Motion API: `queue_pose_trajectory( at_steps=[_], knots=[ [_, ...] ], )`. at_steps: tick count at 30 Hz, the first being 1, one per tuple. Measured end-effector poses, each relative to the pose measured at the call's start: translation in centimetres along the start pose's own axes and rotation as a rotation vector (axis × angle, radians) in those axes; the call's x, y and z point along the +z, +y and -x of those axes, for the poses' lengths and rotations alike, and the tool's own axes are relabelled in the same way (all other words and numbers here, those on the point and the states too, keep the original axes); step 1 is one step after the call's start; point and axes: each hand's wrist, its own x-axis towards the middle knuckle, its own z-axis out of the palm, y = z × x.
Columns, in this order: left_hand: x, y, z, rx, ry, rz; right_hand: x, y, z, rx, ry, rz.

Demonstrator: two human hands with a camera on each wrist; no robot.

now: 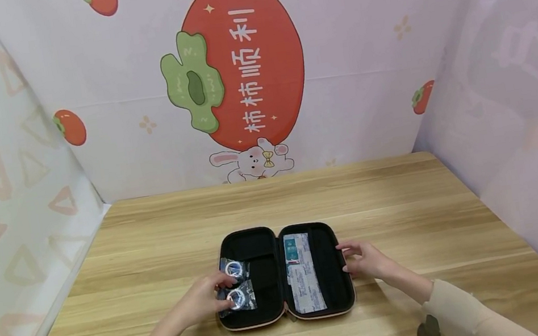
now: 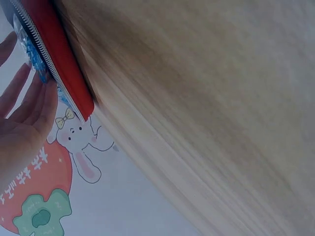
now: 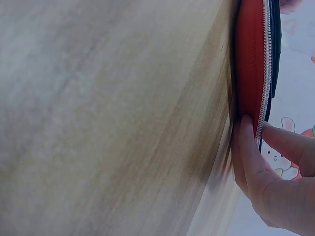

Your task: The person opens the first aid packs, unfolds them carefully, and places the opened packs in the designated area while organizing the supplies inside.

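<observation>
An unfolded zippered case point(image 1: 266, 270), black inside and red outside, lies flat on the table. In its left half sit two clear packets, an upper one point(image 1: 241, 265) and a lower one point(image 1: 249, 300), each with a white ring-shaped roll inside. My left hand point(image 1: 210, 295) reaches over the left rim, its fingertips touching the packets; its fingers look fairly straight in the left wrist view. My right hand point(image 3: 280, 184) pinches the case's right edge, thumb at the zipper side and fingers against the red shell point(image 3: 250, 64). White printed sachets point(image 1: 306, 277) lie in the right half.
The wooden table point(image 1: 154, 236) extends around the case on every side. Behind it hangs a white backdrop point(image 1: 359, 115) printed with persimmons and a rabbit. Pale printed cloth walls stand left and right. A dark object point(image 1: 428, 331) shows beside the right sleeve.
</observation>
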Motion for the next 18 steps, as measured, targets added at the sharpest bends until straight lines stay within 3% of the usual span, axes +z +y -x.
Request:
queue_pose_trajectory(
  at_steps=[5, 13, 18],
  knots=[
    [0.06, 0.12, -0.02, 0.051, 0.003, -0.029, 0.04, -0.04, 0.04, 0.008, 0.005, 0.004],
    [0.13, 0.21, -0.11, 0.028, -0.041, -0.049, 0.03, 0.03, 0.07, 0.009, 0.009, 0.0],
    [0.25, 0.24, -0.17, 0.042, -0.033, -0.032, 0.06, -0.08, 0.15, 0.009, 0.007, -0.009]
  ],
)
